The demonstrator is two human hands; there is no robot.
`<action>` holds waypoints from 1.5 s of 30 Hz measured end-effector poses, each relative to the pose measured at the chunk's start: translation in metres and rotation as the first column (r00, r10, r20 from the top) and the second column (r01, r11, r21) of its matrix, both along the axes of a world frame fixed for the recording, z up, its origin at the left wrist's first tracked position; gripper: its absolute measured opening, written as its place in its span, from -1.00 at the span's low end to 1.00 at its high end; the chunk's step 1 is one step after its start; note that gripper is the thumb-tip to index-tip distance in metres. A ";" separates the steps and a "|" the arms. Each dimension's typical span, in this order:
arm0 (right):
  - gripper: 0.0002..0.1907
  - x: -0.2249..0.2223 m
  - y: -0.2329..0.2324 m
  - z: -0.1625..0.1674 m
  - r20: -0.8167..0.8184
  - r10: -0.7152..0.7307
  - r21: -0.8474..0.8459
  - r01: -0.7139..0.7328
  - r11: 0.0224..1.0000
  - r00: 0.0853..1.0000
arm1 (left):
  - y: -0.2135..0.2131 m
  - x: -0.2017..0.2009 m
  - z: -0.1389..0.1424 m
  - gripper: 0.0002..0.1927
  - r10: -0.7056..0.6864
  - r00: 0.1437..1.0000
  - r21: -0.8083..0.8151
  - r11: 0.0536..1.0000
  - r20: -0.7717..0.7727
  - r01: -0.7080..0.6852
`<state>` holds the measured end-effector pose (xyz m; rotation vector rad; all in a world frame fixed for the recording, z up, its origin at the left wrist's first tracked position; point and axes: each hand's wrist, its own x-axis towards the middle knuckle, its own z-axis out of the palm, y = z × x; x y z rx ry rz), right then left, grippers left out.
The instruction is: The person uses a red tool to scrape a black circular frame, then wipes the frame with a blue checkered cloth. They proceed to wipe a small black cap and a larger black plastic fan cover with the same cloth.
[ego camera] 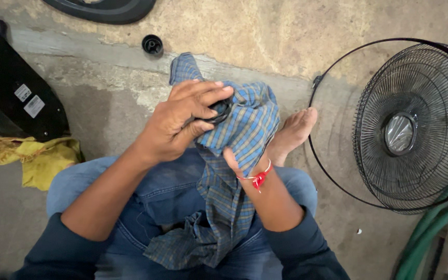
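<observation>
A: Cap (223,110), small, black, round: pinched by the left hand (180,124) against the blue checked cloth (245,135), over the lap.
B: Right hand (239,161)?
A: Wrapped in cloth, fingers hidden, cannot tell. Wiping looks underway; fan guard (410,124) and second cap (152,45) lie untouched on the floor (286,36).

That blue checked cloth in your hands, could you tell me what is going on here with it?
A person sits on the concrete floor with a blue checked cloth across the lap. The left hand grips a small black round part against the cloth, while the right hand is wrapped inside the cloth from below. A fan grille lies to the right, a small black cap ahead, and a yellow rag to the left.
</observation>
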<state>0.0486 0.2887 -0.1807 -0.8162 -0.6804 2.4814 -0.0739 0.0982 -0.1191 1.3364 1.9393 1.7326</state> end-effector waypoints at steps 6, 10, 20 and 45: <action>-0.28 0.002 -0.001 -0.002 -0.002 -0.003 0.327 0.004 0.945 1.000 | 0.000 -0.004 -0.002 -0.83 -0.032 0.990 -0.131 0.991 -0.141 0.013; -0.39 -0.005 -0.007 -0.006 -0.141 0.324 0.282 -0.276 0.919 0.935 | -0.001 -0.003 -0.004 -0.76 -0.068 0.974 -0.168 0.985 -0.217 0.032; -0.47 -0.010 -0.008 -0.028 -0.215 0.385 0.136 -0.363 0.922 0.898 | -0.001 -0.004 0.007 -0.75 -0.074 0.938 -0.229 0.973 -0.337 -0.006; 0.18 0.018 0.018 -0.061 0.459 -0.136 0.832 -0.479 -0.280 0.878 | 0.003 0.009 0.003 -0.74 0.012 0.890 -0.294 0.942 -0.456 -0.163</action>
